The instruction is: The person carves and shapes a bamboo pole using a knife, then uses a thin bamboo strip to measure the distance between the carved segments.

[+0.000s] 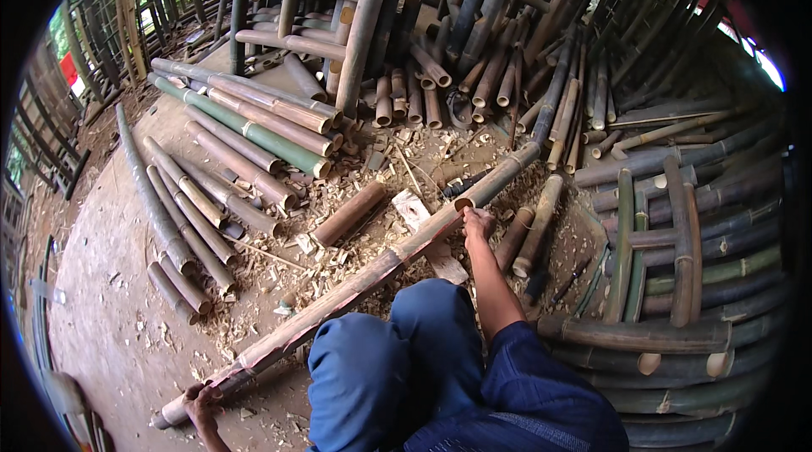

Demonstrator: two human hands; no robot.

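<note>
A long bamboo pole (347,283) lies slantwise in front of my knees, from the lower left up to the upper right. Near its lower left end, my left hand (203,408) has its fingers wrapped round it. My right hand (479,224) is closed against the pole's near side farther up, beside a rounded hole (462,203) cut in the bamboo. Whether a small thing sits in those fingers is hidden. Under the pole at this part is a pale wooden board (412,208), showing on both sides of it.
Wood chips (338,236) litter the ground. A short brown bamboo piece (349,213) and a dark-handled tool (465,185) lie beyond the pole. Cut bamboo lengths (241,166) lie to the left. A bamboo frame (359,50) stands behind; stacked bamboo (643,334) crowds the right.
</note>
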